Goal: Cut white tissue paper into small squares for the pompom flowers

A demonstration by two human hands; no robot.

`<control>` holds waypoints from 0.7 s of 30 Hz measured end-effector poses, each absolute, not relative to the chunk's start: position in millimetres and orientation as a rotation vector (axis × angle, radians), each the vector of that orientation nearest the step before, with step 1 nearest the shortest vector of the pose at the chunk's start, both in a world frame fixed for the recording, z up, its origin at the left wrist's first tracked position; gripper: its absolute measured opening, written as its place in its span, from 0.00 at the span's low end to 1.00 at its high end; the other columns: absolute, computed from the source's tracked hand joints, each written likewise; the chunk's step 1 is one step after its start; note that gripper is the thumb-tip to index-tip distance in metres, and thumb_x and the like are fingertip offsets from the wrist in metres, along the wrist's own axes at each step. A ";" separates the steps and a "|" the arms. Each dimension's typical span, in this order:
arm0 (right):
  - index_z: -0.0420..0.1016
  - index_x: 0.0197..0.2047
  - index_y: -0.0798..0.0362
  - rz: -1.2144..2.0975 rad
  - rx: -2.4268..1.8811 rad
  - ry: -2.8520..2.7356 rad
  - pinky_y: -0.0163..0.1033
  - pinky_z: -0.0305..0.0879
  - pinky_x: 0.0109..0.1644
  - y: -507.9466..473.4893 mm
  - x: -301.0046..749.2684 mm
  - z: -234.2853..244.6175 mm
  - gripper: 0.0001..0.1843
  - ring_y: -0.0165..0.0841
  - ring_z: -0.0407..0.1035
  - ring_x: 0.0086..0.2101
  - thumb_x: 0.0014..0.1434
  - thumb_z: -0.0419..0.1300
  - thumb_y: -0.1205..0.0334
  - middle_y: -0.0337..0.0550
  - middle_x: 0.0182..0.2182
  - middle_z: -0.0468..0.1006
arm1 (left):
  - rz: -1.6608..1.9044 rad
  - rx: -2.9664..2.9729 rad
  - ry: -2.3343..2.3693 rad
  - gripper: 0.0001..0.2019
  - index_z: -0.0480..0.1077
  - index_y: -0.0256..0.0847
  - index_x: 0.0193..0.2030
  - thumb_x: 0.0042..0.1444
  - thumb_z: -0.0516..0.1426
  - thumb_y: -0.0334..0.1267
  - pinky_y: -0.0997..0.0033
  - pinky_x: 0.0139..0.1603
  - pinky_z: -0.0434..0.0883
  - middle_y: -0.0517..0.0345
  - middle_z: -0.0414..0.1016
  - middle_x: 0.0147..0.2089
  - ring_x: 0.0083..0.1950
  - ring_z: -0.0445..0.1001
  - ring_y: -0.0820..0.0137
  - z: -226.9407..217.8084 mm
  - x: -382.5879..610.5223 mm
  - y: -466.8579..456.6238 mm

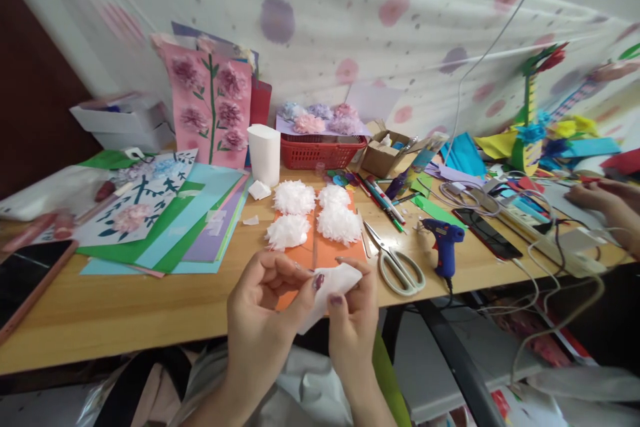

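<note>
Both my hands hold one small folded piece of white tissue paper [326, 290] above the table's front edge. My left hand [273, 303] pinches its left side between thumb and fingers. On its right side my right hand [353, 310] grips it, thumb in front. Just beyond lies an orange sheet [300, 255], partly hidden by my hands. On and around that sheet sit several fluffy white paper flowers [339, 223]. A stack of white tissue [264, 155] stands behind them, with a small folded white piece [259, 190] at its foot.
Scissors [395, 260] and a blue glue gun [444, 243] lie right of the orange sheet, near a phone [487, 233] and cables. Coloured paper sheets [200, 240] cover the left side. A red basket [323, 152] stands behind. Another person's hands [607, 203] are at far right.
</note>
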State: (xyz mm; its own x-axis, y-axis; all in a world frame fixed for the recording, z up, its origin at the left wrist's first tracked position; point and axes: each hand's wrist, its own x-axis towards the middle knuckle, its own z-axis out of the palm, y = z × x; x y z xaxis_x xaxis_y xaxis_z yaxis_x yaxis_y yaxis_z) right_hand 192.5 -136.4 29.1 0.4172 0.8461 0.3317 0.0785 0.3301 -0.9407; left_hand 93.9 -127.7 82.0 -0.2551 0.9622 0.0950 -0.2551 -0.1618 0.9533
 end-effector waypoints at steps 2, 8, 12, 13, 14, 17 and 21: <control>0.67 0.39 0.50 0.613 -1.231 -0.954 0.32 0.61 0.21 -135.6 186.1 27.3 0.19 0.29 0.65 0.20 0.62 0.61 0.42 0.34 0.24 0.72 | 1.677 1.036 1.099 0.12 0.67 0.43 0.32 0.47 0.67 0.30 0.78 0.35 0.78 0.65 0.79 0.29 0.30 0.80 0.74 78.9 95.4 -128.5; 0.60 0.25 0.49 0.417 -1.365 -0.938 0.31 0.53 0.19 -132.2 185.8 29.6 0.24 0.26 0.56 0.17 0.69 0.52 0.45 0.29 0.17 0.60 | 1.755 1.103 1.104 0.14 0.66 0.43 0.35 0.49 0.67 0.28 0.80 0.35 0.78 0.66 0.80 0.29 0.30 0.80 0.75 74.1 93.5 -123.4; 0.59 0.25 0.49 0.414 -1.401 -0.968 0.32 0.55 0.21 -127.2 190.9 32.9 0.24 0.27 0.56 0.19 0.70 0.49 0.44 0.30 0.18 0.60 | 1.610 1.085 1.018 0.13 0.65 0.43 0.37 0.52 0.67 0.33 0.77 0.39 0.79 0.62 0.81 0.33 0.35 0.82 0.72 72.8 85.5 -113.3; 0.59 0.26 0.49 0.400 -1.408 -0.967 0.33 0.55 0.21 -125.6 192.1 33.9 0.24 0.27 0.56 0.19 0.70 0.49 0.44 0.30 0.18 0.60 | 1.542 1.070 0.994 0.12 0.65 0.43 0.38 0.55 0.66 0.37 0.75 0.40 0.79 0.59 0.82 0.35 0.37 0.83 0.71 72.4 82.9 -112.2; 0.59 0.26 0.49 0.382 -1.417 -0.964 0.33 0.55 0.22 -124.0 193.2 35.1 0.24 0.27 0.56 0.19 0.70 0.49 0.44 0.30 0.18 0.59 | 1.466 1.054 0.968 0.12 0.65 0.43 0.40 0.57 0.65 0.41 0.73 0.41 0.79 0.57 0.83 0.37 0.38 0.83 0.70 72.1 80.4 -112.2; 0.58 0.26 0.49 0.347 -1.427 -0.950 0.34 0.54 0.23 -119.8 196.0 38.1 0.25 0.28 0.56 0.20 0.70 0.49 0.43 0.30 0.19 0.59 | 1.280 0.998 0.955 0.18 0.63 0.44 0.47 0.56 0.65 0.45 0.70 0.40 0.79 0.53 0.84 0.39 0.38 0.84 0.67 72.6 76.6 -119.7; 0.60 0.26 0.49 0.393 -1.402 -0.874 0.34 0.56 0.25 -117.9 197.7 37.5 0.25 0.28 0.58 0.21 0.68 0.50 0.40 0.31 0.20 0.61 | 1.200 1.011 1.146 0.21 0.64 0.45 0.48 0.51 0.67 0.38 0.75 0.35 0.77 0.60 0.84 0.31 0.32 0.83 0.69 76.5 81.3 -135.0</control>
